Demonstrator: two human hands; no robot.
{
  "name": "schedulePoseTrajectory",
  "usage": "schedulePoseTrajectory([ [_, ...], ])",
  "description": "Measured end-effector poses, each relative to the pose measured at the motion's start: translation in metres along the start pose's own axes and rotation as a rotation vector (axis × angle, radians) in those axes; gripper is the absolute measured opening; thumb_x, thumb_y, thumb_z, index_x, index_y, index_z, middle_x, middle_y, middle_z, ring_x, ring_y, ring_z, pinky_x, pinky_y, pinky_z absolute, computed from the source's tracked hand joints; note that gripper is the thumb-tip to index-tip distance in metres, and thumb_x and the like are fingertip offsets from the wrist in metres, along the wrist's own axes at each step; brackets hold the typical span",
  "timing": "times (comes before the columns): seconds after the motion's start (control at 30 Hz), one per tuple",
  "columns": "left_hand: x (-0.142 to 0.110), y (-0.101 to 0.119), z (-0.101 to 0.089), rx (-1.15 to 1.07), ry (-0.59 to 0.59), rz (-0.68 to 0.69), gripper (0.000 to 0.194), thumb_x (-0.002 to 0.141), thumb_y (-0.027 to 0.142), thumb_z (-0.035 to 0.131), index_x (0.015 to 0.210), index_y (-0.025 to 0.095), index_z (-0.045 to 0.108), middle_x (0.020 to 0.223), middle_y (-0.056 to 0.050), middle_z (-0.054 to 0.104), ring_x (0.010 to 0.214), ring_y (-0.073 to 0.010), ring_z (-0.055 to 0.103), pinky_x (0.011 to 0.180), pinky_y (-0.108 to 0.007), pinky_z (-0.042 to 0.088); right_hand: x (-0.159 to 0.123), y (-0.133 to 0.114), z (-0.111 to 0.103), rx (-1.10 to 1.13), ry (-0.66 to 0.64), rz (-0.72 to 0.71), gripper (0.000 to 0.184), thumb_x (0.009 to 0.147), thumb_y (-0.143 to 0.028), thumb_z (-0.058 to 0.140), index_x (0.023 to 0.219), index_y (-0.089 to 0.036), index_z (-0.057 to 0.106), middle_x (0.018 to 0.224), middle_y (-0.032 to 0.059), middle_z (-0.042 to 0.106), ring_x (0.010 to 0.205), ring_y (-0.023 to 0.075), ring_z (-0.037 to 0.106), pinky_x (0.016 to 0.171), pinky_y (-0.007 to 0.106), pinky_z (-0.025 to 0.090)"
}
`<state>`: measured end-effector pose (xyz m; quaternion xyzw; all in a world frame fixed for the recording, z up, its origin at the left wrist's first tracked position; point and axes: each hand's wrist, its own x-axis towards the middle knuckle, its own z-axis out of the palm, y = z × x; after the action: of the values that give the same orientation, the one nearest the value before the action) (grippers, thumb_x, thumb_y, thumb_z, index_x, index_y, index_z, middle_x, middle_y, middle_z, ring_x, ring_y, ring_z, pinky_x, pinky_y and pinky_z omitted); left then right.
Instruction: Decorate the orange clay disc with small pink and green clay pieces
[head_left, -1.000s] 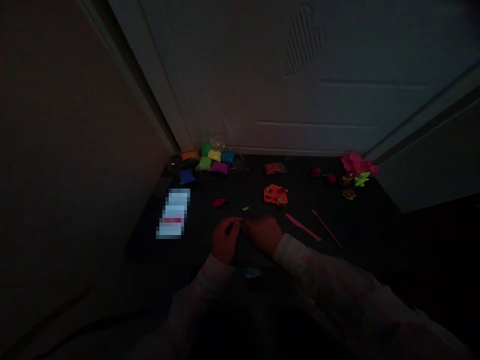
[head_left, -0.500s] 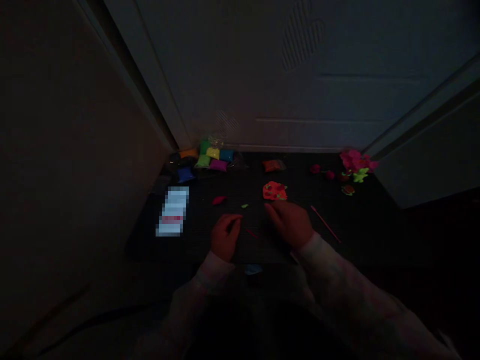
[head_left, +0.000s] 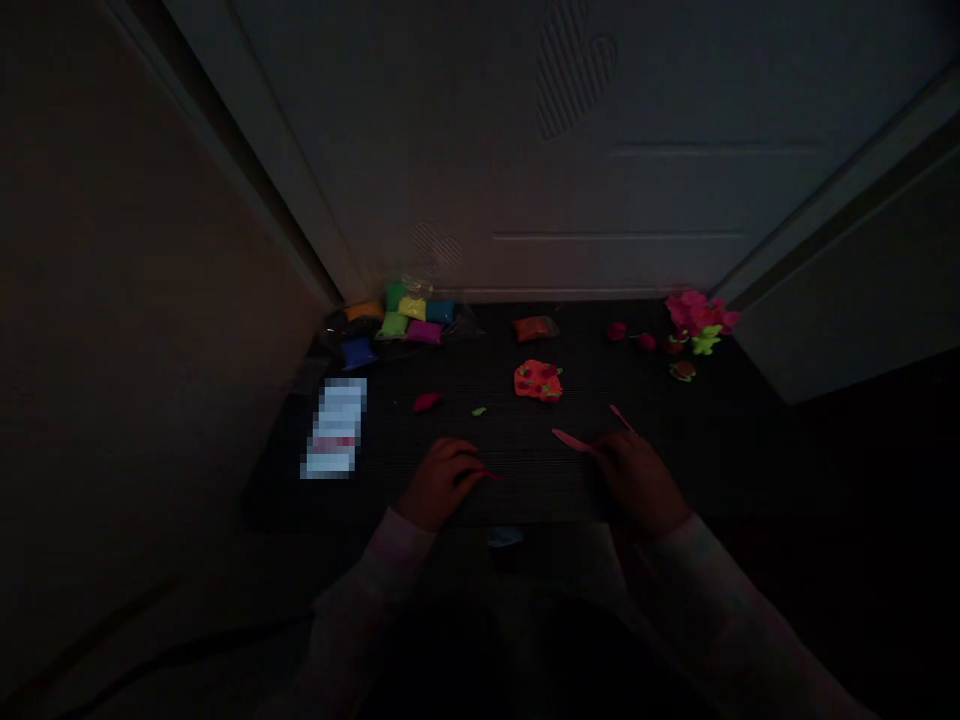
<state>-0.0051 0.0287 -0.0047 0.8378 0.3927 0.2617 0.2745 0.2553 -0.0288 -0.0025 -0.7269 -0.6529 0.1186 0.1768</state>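
Note:
The scene is very dark. My left hand (head_left: 439, 483) rests curled on the dark mat (head_left: 525, 470), its fingers pinching a thin red strip (head_left: 489, 474) that pokes out to the right. My right hand (head_left: 637, 480) lies further right, closed on the near end of a pink modelling tool (head_left: 574, 441) whose blade points up and left. A second thin pink stick (head_left: 621, 417) lies just beyond this hand. An orange clay piece with red dots (head_left: 538, 380) sits ahead of both hands.
Coloured clay packets (head_left: 401, 320) are piled at the back left by a door. A white leaflet (head_left: 334, 428) lies left. A red clay bit (head_left: 426, 402) and green crumb (head_left: 478, 411) sit mid-mat. Pink and green clay flowers (head_left: 697, 320) stand back right.
My right hand left my left hand, swept right over the mat and closed on the pink tool. My left hand stayed put with the red strip. The view drifted slightly.

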Motion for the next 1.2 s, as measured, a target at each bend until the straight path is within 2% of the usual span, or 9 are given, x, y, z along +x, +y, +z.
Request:
schedulePoseTrajectory([
  [0.13, 0.001, 0.007, 0.005, 0.054, 0.058, -0.018, 0.007, 0.072, 0.020, 0.058, 0.077, 0.018, 0.063, 0.083, -0.005, 0.062, 0.083, -0.0173, 0.054, 0.076, -0.033, 0.044, -0.001, -0.004, -0.003, 0.092, -0.025, 0.049, 0.018, 0.081, -0.027, 0.038, 0.075, -0.018, 0.053, 0.072, 0.0051, 0.061, 0.068, 0.0166, 0.057, 0.063, 0.028, 0.043],
  [0.23, 0.005, 0.015, 0.014, 0.098, 0.106, -0.050, 0.009, 0.074, 0.020, 0.055, 0.078, 0.017, 0.062, 0.081, -0.005, 0.061, 0.082, -0.0173, 0.053, 0.076, -0.035, 0.043, -0.004, -0.010, -0.003, 0.180, -0.043, 0.046, 0.018, 0.083, -0.030, 0.036, 0.080, -0.019, 0.050, 0.072, 0.0021, 0.061, 0.064, 0.0136, 0.058, 0.057, 0.024, 0.043],
  [0.33, 0.009, 0.020, 0.024, 0.148, 0.148, -0.084, 0.008, 0.075, 0.019, 0.054, 0.077, 0.016, 0.062, 0.079, -0.005, 0.061, 0.081, -0.0186, 0.052, 0.076, -0.037, 0.043, -0.006, -0.024, 0.000, 0.245, -0.066, -0.001, 0.016, 0.084, -0.028, 0.035, 0.083, -0.020, 0.049, 0.076, 0.0013, 0.061, 0.066, 0.0120, 0.058, 0.058, 0.022, 0.042],
  [0.43, 0.008, 0.019, 0.029, 0.185, 0.179, -0.095, 0.010, 0.073, 0.021, 0.056, 0.079, 0.016, 0.062, 0.081, -0.005, 0.061, 0.082, -0.0198, 0.051, 0.076, -0.038, 0.043, -0.006, -0.043, 0.008, 0.258, -0.081, -0.063, 0.014, 0.084, -0.024, 0.036, 0.086, -0.019, 0.049, 0.081, 0.0017, 0.062, 0.073, 0.0128, 0.058, 0.065, 0.025, 0.041],
  [0.53, 0.000, 0.013, 0.024, 0.202, 0.210, -0.090, 0.015, 0.076, 0.020, 0.052, 0.088, 0.016, 0.060, 0.085, -0.006, 0.060, 0.085, -0.0183, 0.051, 0.077, -0.035, 0.044, -0.006, -0.058, 0.018, 0.239, -0.092, -0.122, 0.014, 0.084, -0.023, 0.038, 0.090, -0.020, 0.051, 0.087, 0.0018, 0.063, 0.080, 0.0145, 0.057, 0.073, 0.029, 0.036],
  [0.67, -0.011, 0.007, 0.013, 0.230, 0.252, -0.089, 0.026, 0.081, 0.013, 0.039, 0.097, 0.015, 0.058, 0.090, -0.007, 0.057, 0.087, -0.0167, 0.050, 0.077, -0.033, 0.044, -0.006, -0.067, 0.028, 0.190, -0.095, -0.165, 0.015, 0.085, -0.024, 0.040, 0.087, -0.020, 0.054, 0.087, 0.0028, 0.063, 0.082, 0.0172, 0.056, 0.073, 0.032, 0.031],
  [0.9, -0.013, 0.013, 0.017, 0.306, 0.137, 0.013, 0.035, 0.073, 0.008, 0.043, 0.101, 0.022, 0.061, 0.097, -0.006, 0.055, 0.093, -0.0206, 0.044, 0.082, -0.038, 0.042, -0.001, -0.071, 0.033, 0.099, -0.084, -0.195, 0.015, 0.084, -0.023, 0.041, 0.087, -0.020, 0.055, 0.084, 0.0015, 0.062, 0.079, 0.0160, 0.054, 0.070, 0.030, 0.027],
  [1.2, -0.012, 0.019, 0.021, 0.390, 0.080, -0.028, 0.033, 0.071, 0.009, 0.048, 0.097, 0.023, 0.063, 0.102, -0.007, 0.056, 0.097, -0.0254, 0.040, 0.081, -0.044, 0.041, -0.002, -0.074, 0.036, -0.059, -0.091, -0.232, 0.017, 0.085, -0.022, 0.041, 0.082, -0.021, 0.058, 0.081, 0.0028, 0.058, 0.078, 0.0169, 0.050, 0.065, 0.030, 0.023],
])
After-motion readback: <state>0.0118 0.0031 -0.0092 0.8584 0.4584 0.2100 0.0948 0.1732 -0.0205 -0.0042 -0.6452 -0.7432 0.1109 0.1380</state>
